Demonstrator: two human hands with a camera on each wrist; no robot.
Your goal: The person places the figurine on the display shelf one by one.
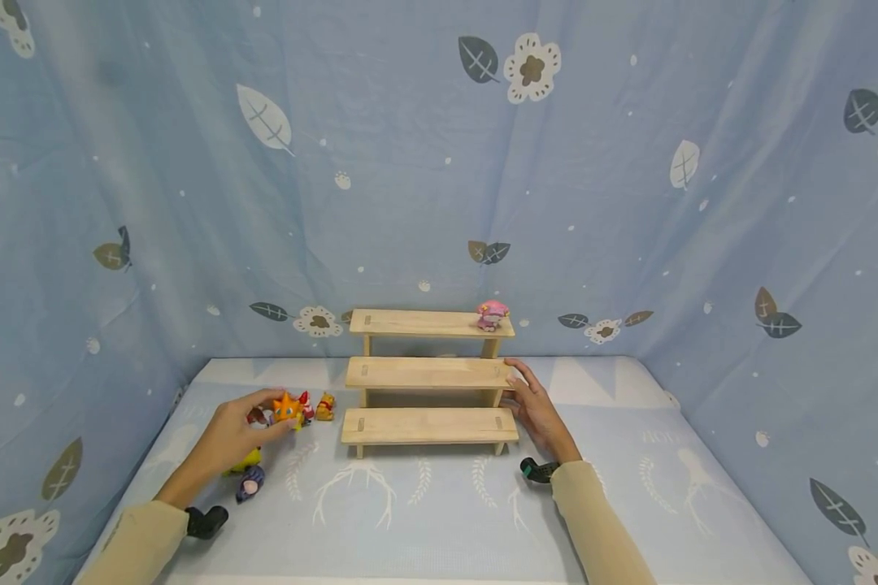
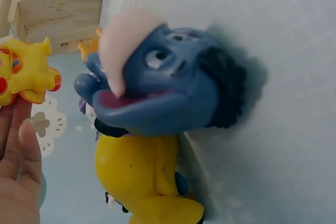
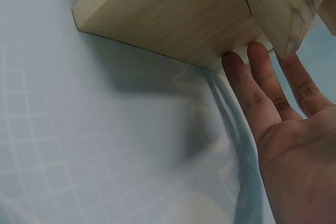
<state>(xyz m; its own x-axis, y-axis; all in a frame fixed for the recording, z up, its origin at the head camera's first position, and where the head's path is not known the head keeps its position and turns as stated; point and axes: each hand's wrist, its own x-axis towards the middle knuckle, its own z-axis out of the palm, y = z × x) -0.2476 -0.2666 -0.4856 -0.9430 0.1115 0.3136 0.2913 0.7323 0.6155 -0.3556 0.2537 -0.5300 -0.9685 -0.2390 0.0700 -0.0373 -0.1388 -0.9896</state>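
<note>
In the head view my left hand (image 1: 237,426) holds a small toy figurine (image 1: 288,408) with a spiky orange top between thumb and fingers. The left wrist view shows the yellow body of this figurine (image 2: 29,72) at the fingertips. My right hand (image 1: 536,410) is at the right end of a three-step wooden display stand (image 1: 428,374). In the right wrist view its fairly straight fingers (image 3: 244,77) touch the stand's side panel (image 3: 163,19). A pink-hooded figurine (image 1: 492,315) stands at the right end of the top step.
Left of the stand are a yellow-and-red bear figurine (image 1: 325,406) and a red-and-white figurine (image 1: 306,405). Nearer the left wrist lie a blue-grey figurine (image 1: 250,483) and a yellow one (image 1: 245,461). A patterned blue curtain (image 1: 410,162) hangs behind the table (image 1: 410,544).
</note>
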